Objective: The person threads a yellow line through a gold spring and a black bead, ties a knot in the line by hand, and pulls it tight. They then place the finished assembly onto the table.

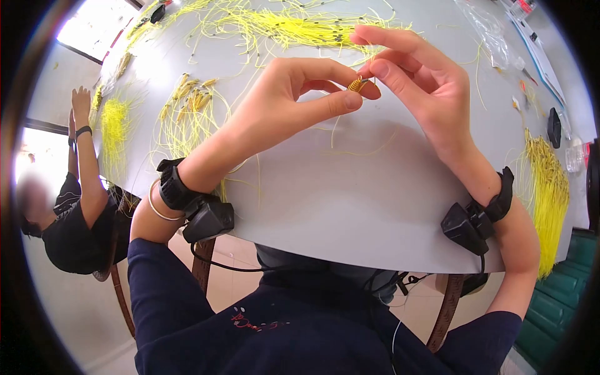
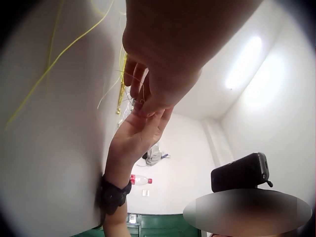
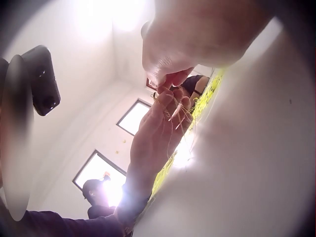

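Above the near part of the table, my left hand (image 1: 290, 100) pinches a small gold wire coil (image 1: 355, 85) between thumb and forefinger. The tips of my right hand (image 1: 434, 90) meet it at the coil's upper end, where thumb and forefinger pinch a thin line. Its other fingers are spread upward. Fine strands hang from the fingers of the left hand (image 3: 153, 128) in the right wrist view. In the left wrist view, the right hand (image 2: 136, 133) reaches up to the left, whose back hides most of the coil.
Yellow lines (image 1: 281, 28) lie across the table's far side. Gold coils with yellow lines (image 1: 194, 103) sit at the left, and a thick yellow bundle (image 1: 550, 194) hangs over the right edge. Clear plastic bags (image 1: 494, 34) lie far right. Another person (image 1: 75, 212) sits at the left.
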A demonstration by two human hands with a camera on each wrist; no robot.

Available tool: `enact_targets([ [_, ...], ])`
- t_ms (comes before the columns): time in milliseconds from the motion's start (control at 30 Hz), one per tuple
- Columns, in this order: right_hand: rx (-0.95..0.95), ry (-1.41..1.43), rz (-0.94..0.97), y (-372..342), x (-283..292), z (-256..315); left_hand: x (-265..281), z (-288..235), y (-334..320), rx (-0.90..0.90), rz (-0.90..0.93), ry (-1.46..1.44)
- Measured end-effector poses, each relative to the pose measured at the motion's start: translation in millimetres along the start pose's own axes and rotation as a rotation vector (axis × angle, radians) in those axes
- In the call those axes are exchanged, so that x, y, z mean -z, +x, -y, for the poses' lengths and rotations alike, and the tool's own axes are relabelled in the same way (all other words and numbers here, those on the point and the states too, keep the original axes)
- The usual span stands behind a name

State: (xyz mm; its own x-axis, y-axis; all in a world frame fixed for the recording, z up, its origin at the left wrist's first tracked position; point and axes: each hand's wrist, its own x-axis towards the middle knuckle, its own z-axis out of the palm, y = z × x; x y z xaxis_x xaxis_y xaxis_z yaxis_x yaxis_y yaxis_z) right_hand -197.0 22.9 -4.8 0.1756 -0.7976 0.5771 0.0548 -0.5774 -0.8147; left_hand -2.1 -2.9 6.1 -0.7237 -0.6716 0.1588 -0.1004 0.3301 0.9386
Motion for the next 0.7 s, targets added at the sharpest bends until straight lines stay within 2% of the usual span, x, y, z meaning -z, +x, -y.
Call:
enact_targets([
  [100, 0.006, -0.099, -0.009, -0.3, 4.3, -1.2, -1.6, 2.4, 0.0, -0.027, -0.050, -0.038],
  [200, 0.026, -0.146, -0.048, -0.3, 3.7, -2.3, -0.2, 2.0, 0.2, -0.006, -0.204, -0.016],
  [300, -0.006, -0.130, -0.042, -0.5, -0.2, -1.2, 0.5, -4.0, -0.7, 0.048, -0.200, -0.003],
  [333, 0.032, -0.213, -0.017, -0.5, 0.5, -3.7, -0.1, -3.5, -0.6, 0.048, -0.201, -0.003],
  [367, 0.070, -0.297, 0.008, -0.7, 0.8, -5.2, -1.0, -1.9, -0.5, 0.032, -0.224, 0.007],
  [700, -0.047, -0.291, -0.006, -3.6, -4.3, -2.3, -3.8, 7.7, 0.8, -0.070, -0.281, 0.013],
])
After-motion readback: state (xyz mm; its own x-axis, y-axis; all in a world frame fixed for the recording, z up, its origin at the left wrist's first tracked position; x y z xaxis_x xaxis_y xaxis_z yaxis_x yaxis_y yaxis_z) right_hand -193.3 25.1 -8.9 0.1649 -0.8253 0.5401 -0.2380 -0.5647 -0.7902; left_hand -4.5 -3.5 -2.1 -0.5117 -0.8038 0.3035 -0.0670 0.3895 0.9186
